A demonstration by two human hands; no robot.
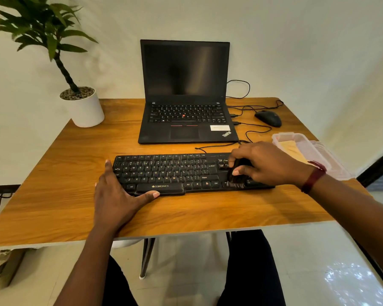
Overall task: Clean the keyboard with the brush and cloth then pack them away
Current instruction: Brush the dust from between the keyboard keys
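Closest in, dark-trousered knees (248, 272) below the near edge of the table (53, 195), two bare forearms reaching up over it. On the left hand (117, 195), fingers straight and spread, flat on the wood against the left end of the keyboard (170, 173), thumb stretched along its near edge below the space bar. On the right hand (268, 164), fingers and thumb curled round a dark brush (237, 175), gripped from above, bristles down on the keys in the right-hand part of the board, by the arrow cluster. Dark red band (314, 176) on that wrist. Keyboard flat across the middle of the table, cable trailing from its back edge. Just beyond the right hand, a clear plastic container (305, 149) with a yellowish cloth (291, 149) inside. Further back, an open laptop (186, 91) with a dark screen, a black mouse (268, 118) to its right, cables looping between. At the far left corner, a potted plant (84, 107).
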